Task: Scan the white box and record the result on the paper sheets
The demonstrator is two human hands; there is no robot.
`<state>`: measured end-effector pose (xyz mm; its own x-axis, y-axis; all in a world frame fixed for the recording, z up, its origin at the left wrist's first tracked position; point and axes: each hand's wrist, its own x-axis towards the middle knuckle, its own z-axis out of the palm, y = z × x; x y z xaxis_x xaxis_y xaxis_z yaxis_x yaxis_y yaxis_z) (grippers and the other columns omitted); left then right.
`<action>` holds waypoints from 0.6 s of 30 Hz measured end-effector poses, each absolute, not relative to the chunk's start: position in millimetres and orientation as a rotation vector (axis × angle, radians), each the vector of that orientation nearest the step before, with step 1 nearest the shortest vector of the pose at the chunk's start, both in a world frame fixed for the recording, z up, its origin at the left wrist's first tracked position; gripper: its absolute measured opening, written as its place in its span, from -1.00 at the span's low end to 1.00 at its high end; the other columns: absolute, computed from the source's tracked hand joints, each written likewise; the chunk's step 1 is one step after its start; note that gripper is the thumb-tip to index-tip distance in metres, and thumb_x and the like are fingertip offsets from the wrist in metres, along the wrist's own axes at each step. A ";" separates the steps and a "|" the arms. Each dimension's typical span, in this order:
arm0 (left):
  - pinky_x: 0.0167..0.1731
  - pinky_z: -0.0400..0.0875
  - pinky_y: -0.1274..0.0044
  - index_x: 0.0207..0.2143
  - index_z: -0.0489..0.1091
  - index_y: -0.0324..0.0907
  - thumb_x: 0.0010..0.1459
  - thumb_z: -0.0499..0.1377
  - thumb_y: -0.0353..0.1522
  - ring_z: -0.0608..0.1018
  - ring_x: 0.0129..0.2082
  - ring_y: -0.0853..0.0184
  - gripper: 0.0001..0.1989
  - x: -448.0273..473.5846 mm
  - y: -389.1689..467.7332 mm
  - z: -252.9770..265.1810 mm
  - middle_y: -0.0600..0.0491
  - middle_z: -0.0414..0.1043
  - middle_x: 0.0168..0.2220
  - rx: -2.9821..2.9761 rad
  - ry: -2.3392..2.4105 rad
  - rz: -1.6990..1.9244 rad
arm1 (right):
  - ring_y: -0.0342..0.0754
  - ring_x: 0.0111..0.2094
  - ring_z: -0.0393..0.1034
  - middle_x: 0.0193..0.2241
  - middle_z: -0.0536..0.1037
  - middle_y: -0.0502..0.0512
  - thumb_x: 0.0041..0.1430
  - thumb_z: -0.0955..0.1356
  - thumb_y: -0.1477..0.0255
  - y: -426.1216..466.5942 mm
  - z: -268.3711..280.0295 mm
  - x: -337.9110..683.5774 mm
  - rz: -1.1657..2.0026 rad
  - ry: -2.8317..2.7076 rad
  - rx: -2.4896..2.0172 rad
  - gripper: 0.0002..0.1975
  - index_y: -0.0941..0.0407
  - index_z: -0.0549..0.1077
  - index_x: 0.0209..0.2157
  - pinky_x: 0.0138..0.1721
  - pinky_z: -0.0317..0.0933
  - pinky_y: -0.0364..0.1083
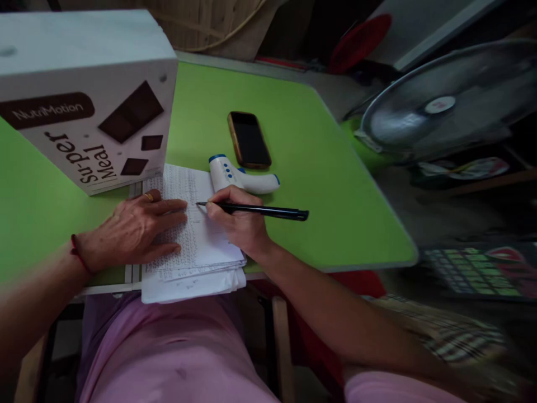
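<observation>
My left hand (140,224) lies flat on a stack of handwritten paper sheets (213,240), its fingers stretched out across the lines of writing. In my right hand (239,218) a black pen (268,210) is gripped, its tip at the paper near the right end of the written lines. The sheets overhang the near edge of the green table (327,224). Just beyond my right hand lies a white and blue infrared thermometer (255,182). A smartphone (250,140) in a brown case rests behind it, screen up and dark.
A large white "NutriMotion" box (126,101) stands at the table's left, close behind my left hand. To the right, off the table, is a round fan (440,103). A checked cloth (457,336) lies at lower right.
</observation>
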<state>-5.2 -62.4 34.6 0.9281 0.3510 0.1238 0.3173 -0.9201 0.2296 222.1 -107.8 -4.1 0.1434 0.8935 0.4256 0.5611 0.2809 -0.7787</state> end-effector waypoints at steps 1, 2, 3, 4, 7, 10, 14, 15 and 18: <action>-0.11 0.50 0.18 0.11 0.39 -0.25 0.33 0.09 -0.15 0.47 -0.06 0.02 -0.55 -5.2 -62.3 34.9 -0.13 0.36 0.21 2.887 0.506 0.244 | -0.18 -0.59 0.26 -0.64 0.45 -0.10 0.00 0.34 0.46 -107.8 -4.3 222.3 0.408 -1.533 -1.401 -0.92 0.06 0.39 -0.54 -0.52 0.22 -0.15; -0.11 0.50 0.19 0.10 0.39 -0.24 0.33 0.09 -0.15 0.47 -0.05 0.02 -0.56 -5.2 -62.3 35.2 -0.13 0.36 0.21 2.891 0.509 0.240 | -0.18 -0.59 0.26 -0.64 0.45 -0.10 0.00 0.34 0.46 -107.9 -4.2 222.7 0.404 -1.533 -1.402 -0.92 0.06 0.39 -0.54 -0.52 0.22 -0.15; -0.11 0.50 0.20 0.10 0.39 -0.23 0.32 0.09 -0.15 0.47 -0.05 0.02 -0.57 -5.2 -62.4 35.6 -0.12 0.36 0.20 2.895 0.515 0.235 | -0.18 -0.59 0.26 -0.63 0.45 -0.10 0.01 0.34 0.46 -108.2 -3.9 222.9 0.399 -1.536 -1.399 -0.92 0.06 0.39 -0.54 -0.52 0.22 -0.14; -0.12 0.50 0.21 0.10 0.39 -0.23 0.32 0.10 -0.16 0.48 -0.05 0.02 -0.57 -5.1 -62.5 35.9 -0.12 0.37 0.20 2.896 0.520 0.229 | -0.18 -0.59 0.26 -0.63 0.44 -0.10 0.01 0.34 0.46 -108.7 -3.3 223.1 0.390 -1.538 -1.394 -0.92 0.06 0.39 -0.53 -0.52 0.23 -0.14; -0.13 0.50 0.20 0.10 0.39 -0.23 0.32 0.10 -0.16 0.49 -0.06 0.01 -0.57 -4.8 -62.9 35.1 -0.12 0.37 0.20 2.904 0.515 0.240 | -0.18 -0.60 0.28 -0.62 0.45 -0.11 0.07 0.34 0.45 -111.2 0.3 223.5 0.321 -1.542 -1.385 -0.93 0.06 0.40 -0.49 -0.54 0.24 -0.15; -0.12 0.50 0.21 0.08 0.40 -0.24 0.31 0.11 -0.15 0.50 -0.06 0.02 -0.58 -3.8 -62.8 32.5 -0.13 0.37 0.19 2.915 0.501 0.255 | -0.16 -0.53 0.38 -0.52 0.52 -0.06 0.15 0.33 0.48 -113.1 2.2 224.9 0.172 -1.656 -1.296 -0.95 0.06 0.44 -0.36 -0.46 0.33 -0.14; -0.13 0.48 0.30 0.05 0.38 -0.18 0.35 0.08 -0.25 0.53 -0.08 0.13 -0.69 -8.1 -64.3 36.6 -0.09 0.44 0.12 2.990 0.503 0.491 | -0.07 -0.30 0.50 -0.33 0.57 0.08 0.24 0.27 0.54 -111.8 -4.2 229.4 0.033 -1.950 -1.147 -0.80 0.06 0.50 -0.19 -0.24 0.42 -0.06; -0.12 0.47 0.31 0.05 0.36 -0.16 0.34 0.08 -0.28 0.53 -0.08 0.16 -0.72 -11.9 -65.1 40.3 -0.08 0.44 0.10 3.015 0.527 0.634 | -0.05 -0.26 0.50 -0.30 0.56 0.11 0.26 0.25 0.57 -111.1 -6.6 230.4 0.014 -2.005 -1.162 -0.74 0.06 0.51 -0.14 -0.23 0.43 -0.05; 0.00 0.41 0.20 0.14 0.25 -0.09 0.26 0.18 -0.33 0.48 -0.01 0.17 -0.59 -30.5 -66.3 56.3 -0.03 0.37 0.08 3.038 0.838 1.160 | -0.01 -0.24 0.48 -0.25 0.55 0.17 0.25 0.19 0.64 -109.3 -10.9 232.4 -0.112 -2.123 -1.180 -0.61 0.08 0.49 -0.02 -0.30 0.43 -0.04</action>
<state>-30.5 -66.3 56.3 0.6409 0.3720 0.6714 0.5205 -0.8535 -0.0240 232.4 -109.3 -10.9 -0.3442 0.7151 0.6084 0.7750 0.5822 -0.2458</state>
